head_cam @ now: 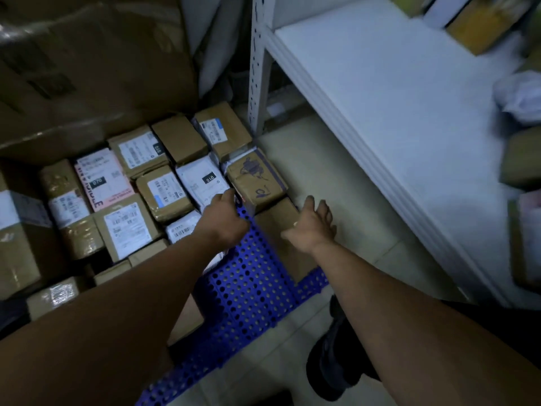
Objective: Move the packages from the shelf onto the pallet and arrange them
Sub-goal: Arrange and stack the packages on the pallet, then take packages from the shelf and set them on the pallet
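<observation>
Both forearms (117, 317) reach over the blue pallet (248, 291). The left hand (225, 219) touches the left side of the purple-printed package (257, 178), grip untellable. The right hand (314, 225), fingers spread, flanks it, probably squaring it into the far row.

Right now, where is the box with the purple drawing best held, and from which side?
Probably by its near end and right side, from above and the right. The box sits at the pallet edge; its right side faces bare floor, while its left meets a white parcel. The left hand is at its near left corner.
</observation>
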